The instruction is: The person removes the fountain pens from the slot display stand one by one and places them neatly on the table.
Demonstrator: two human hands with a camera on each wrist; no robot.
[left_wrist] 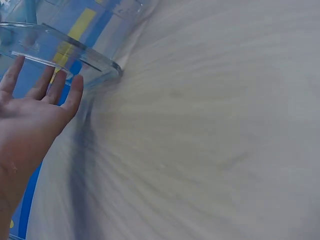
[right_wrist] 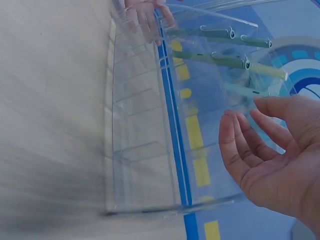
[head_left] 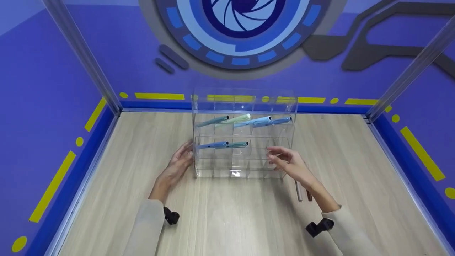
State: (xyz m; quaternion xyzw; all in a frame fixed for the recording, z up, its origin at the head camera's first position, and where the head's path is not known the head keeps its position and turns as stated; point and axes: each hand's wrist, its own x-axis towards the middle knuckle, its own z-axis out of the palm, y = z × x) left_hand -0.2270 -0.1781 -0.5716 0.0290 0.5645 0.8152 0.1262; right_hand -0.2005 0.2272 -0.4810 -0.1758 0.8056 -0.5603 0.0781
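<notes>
A clear acrylic pen rack (head_left: 220, 174) with tiers of compartments stands mid-table. Teal (head_left: 213, 121), light green (head_left: 234, 120), light blue (head_left: 253, 122) and darker blue (head_left: 280, 121) pens lie slanted in an upper tier. One tier down are a blue pen (head_left: 213, 145) and a teal pen (head_left: 237, 144), both left of the middle. My left hand (head_left: 176, 164) rests its extended fingers at the rack's left side. In front of the right part of the lower tiers is my right hand (head_left: 289, 165), fingers loosely bent with nothing between them, as the right wrist view also shows.
A silvery pen (head_left: 299, 192) and a brown pen (head_left: 309, 195) lie on the wooden tabletop (head_left: 227, 220), partly behind my right forearm. Blue patterned panels (head_left: 89, 71) enclose the table at the back and both sides, with metal posts (head_left: 85, 53) in the corners.
</notes>
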